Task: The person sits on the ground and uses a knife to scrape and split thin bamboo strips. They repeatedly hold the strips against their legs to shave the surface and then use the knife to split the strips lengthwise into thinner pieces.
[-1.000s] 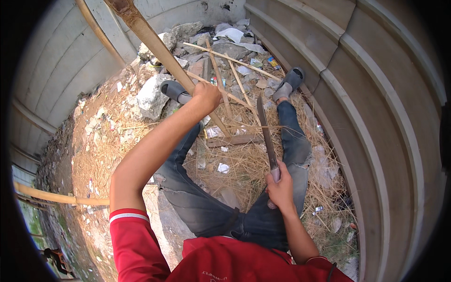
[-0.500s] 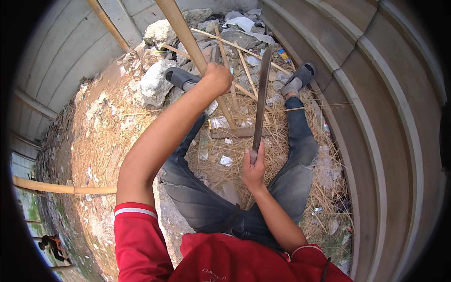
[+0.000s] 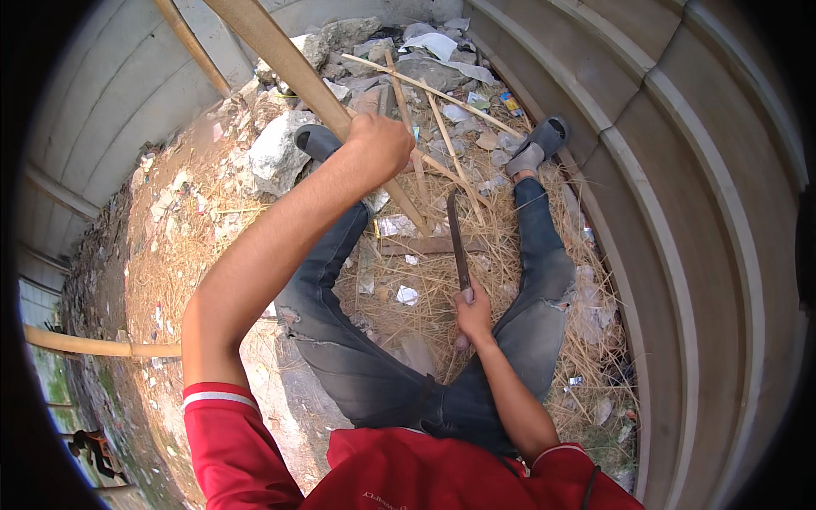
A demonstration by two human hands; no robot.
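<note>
**Gripping a wooden pole [image 3: 287,68] and a long knife [image 3: 459,242]**

Closing the fingers of the left hand [image 3: 380,144] in a fist around the wooden pole, hiding the fingertips; wrapping the fingers of the right hand [image 3: 474,314] around the handle of the long knife; slanting the wooden pole toward the upper left and reaching with its foot down to a plank [image 3: 404,246] on the ground, perhaps for bracing it, though not showing clearly any contact; pointing the blade forward, near that foot but apart from it, likely for keeping the edge clear of the legs; spreading the jeans [image 3: 340,336] wide, probably for giving both hands room; facing straw [image 3: 438,293] around the plank and thin sticks [image 3: 402,110] beyond; having a pale rock [image 3: 280,157] beside the left sandal [image 3: 317,142] and a ribbed metal wall [image 3: 722,255] close on the right; wearing a red shirt [image 3: 408,467], showing small pale lettering across the front; finding also a bright printed packet [image 3: 511,103] near the right sandal [image 3: 540,143], reading no label on it at this size.
</note>
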